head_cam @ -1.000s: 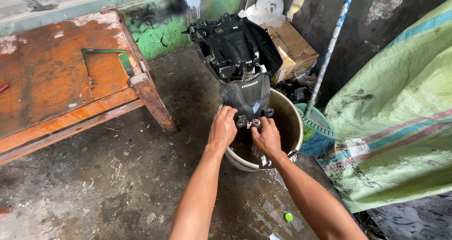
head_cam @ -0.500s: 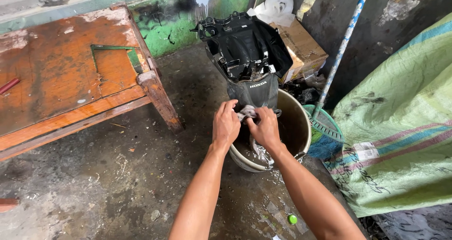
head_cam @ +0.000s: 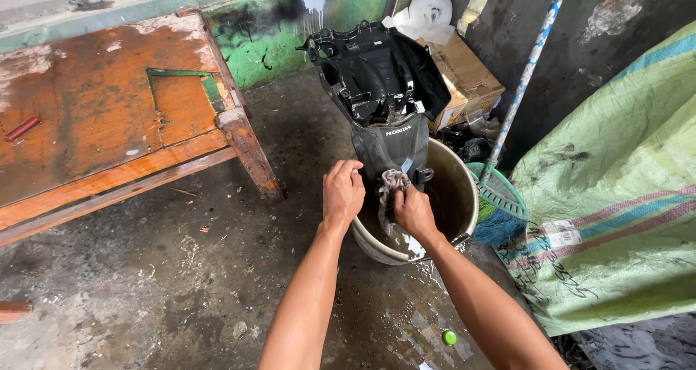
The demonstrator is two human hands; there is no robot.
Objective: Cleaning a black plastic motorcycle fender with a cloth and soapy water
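From the head view, looking down: the black plastic motorcycle panel (head_cam: 384, 101) stands tilted, its narrow lower end dipping into the dirty bucket (head_cam: 453, 196) on the wet concrete floor (head_cam: 181, 268), right of centre in the scene. The left hand (head_cam: 343, 191) is curled on the panel's left edge, grip closed round that edge, steadying it. The right hand (head_cam: 413, 212) is pinched tight on a grey rag (head_cam: 389, 185), pressing it against the panel's lower face just above the bucket's rim; a tail of the rag hangs down into the bucket. The two hands sit near each other, the panel's narrow end between them.

To the left, a worn orange wooden desk (head_cam: 109, 123), one leg standing near the bucket. Far behind the panel, a cardboard box (head_cam: 467, 76) against the wall. To the right, a blue-striped broom (head_cam: 518, 109) leans up, its green head beside the bucket, and a big green woven sack (head_cam: 616, 196) fills that side. A small green cap (head_cam: 449, 336) lies on the near floor.
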